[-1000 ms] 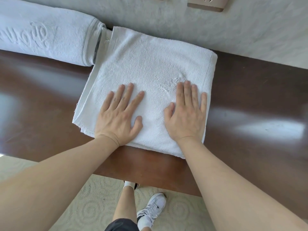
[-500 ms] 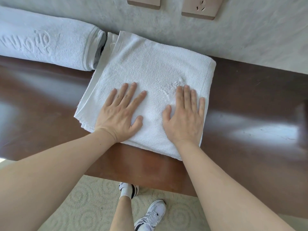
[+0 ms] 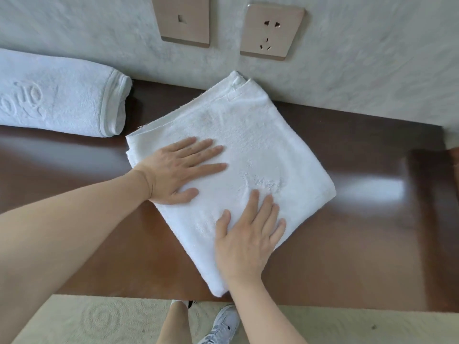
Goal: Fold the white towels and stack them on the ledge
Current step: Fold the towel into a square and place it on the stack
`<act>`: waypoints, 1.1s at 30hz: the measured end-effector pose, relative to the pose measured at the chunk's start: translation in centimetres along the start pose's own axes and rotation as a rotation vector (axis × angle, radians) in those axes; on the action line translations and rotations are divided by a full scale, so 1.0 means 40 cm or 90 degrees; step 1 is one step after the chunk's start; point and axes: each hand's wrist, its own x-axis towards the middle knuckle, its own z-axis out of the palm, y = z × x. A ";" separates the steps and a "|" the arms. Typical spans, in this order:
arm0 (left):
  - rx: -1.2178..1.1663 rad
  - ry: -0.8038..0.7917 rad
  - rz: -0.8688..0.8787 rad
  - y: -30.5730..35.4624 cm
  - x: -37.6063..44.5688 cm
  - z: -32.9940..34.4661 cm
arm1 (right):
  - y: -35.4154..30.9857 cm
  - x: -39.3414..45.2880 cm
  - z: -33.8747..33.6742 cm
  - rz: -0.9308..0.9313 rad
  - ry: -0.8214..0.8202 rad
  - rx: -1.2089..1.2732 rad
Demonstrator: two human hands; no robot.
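Note:
A folded white towel lies at an angle on the dark brown wooden ledge, one corner touching the wall. My left hand rests flat on its left part, fingers straight and pointing right. My right hand presses flat on its near part, fingers straight and spread. A second white towel with an embossed pattern lies folded at the far left of the ledge, against the wall.
Two beige wall plates, a switch and a socket, sit on the pale textured wall above the towel. Bare ledge stretches to the right. Below the ledge's front edge are a patterned carpet, my leg and a white shoe.
The towel has turned clockwise under both hands, its far corner now touching the wall. My left hand has moved up and left on it, my right hand nearer the front edge.

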 end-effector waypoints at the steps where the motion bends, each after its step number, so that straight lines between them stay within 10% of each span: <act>1: 0.001 0.001 0.030 -0.019 0.010 -0.003 | 0.011 0.021 -0.005 -0.026 0.022 -0.005; 9: 0.005 0.002 0.192 -0.158 0.100 -0.011 | 0.091 0.307 -0.031 -0.316 0.059 0.003; 20: 0.017 -0.022 0.336 -0.261 0.194 -0.058 | -0.006 0.214 0.029 -0.105 0.005 -0.004; 33: -0.130 0.002 -0.107 0.164 -0.055 -0.018 | 0.009 0.212 0.028 -0.131 0.005 0.034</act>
